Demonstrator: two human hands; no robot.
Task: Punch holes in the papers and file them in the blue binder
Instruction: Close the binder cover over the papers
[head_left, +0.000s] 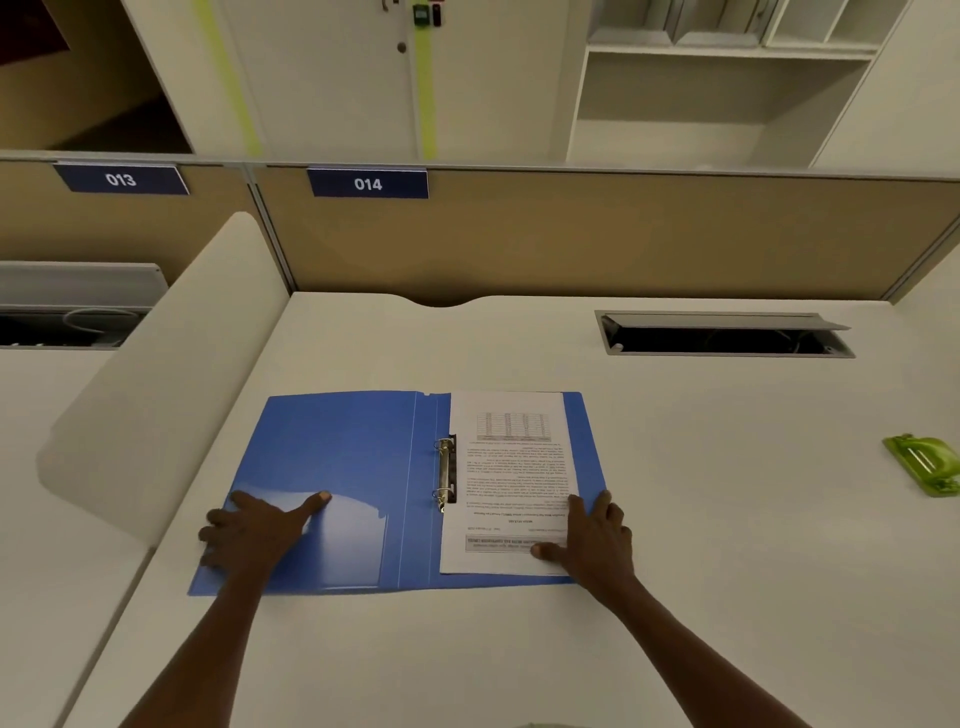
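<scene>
Broadly, the desk (675, 519) carries an open binder (343, 467) lying flat near the person, its left cover bare and its right half holding the papers (511, 483), which sit against the rings (444, 474) along the spine. Well apart to the right, near the desk's edge, lies a green punch (924, 463). Both hands are open and flat, gripping nothing: the left hand (254, 530) presses on the lower left cover with fingers spread, and the right hand (592, 535) rests on the lower right corner of the papers, thumb on the sheet and fingers over its edge onto the blue cover. The papers seem already threaded, so filing looks nearly done and the step in hand is likely settling the sheets and closing the cover. To do that well, the right hand should keep the stack square against the rings, and whether the rings are fully shut, which cannot be told here, should be checked first. Then the left hand should lift the cover from its outer edge and fold it over slowly, so no page corner catches or creases.
</scene>
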